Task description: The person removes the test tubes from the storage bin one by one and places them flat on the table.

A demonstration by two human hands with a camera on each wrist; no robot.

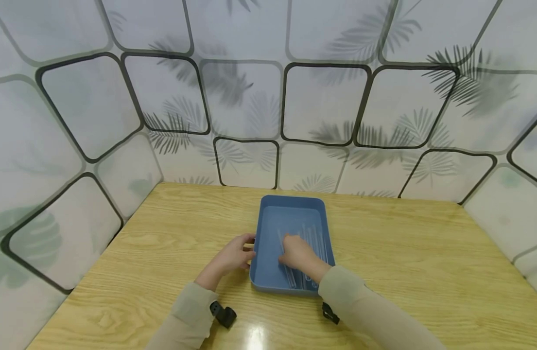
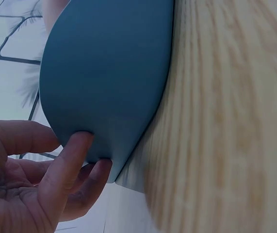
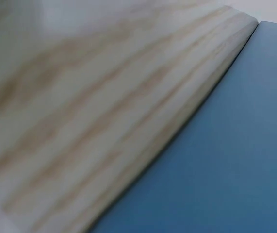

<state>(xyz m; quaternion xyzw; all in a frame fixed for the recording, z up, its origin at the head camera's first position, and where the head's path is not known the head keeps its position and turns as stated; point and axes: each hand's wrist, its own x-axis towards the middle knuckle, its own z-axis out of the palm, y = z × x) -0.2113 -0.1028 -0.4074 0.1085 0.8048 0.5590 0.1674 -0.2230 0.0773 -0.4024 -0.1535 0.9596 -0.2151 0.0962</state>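
Observation:
A blue rectangular tray [image 1: 268, 214] lies on the wooden table, with several long, thin, clear tubes [image 1: 316, 240] lengthwise along its right side. My right hand [image 1: 301, 253] reaches in over the tray's right wall, fingers curled down at a clear tube [image 1: 290, 277] left of the others. That tube's middle is hidden under the hand. At the tray's left wall is my left hand [image 1: 236, 253]. In the left wrist view its loosely bent fingers [image 2: 82, 141] touch the outside of the tray [image 2: 109, 63]. The right wrist view shows the tray's outer wall [image 3: 225, 145], not the hand.
The wooden table [image 1: 185, 218] spreads around the tray on all sides. A patterned wall covering [image 1: 246, 107] with leaves and rounded frames rises behind the table and along both sides. Dark wrist devices [image 1: 224, 315] sit below both cuffs.

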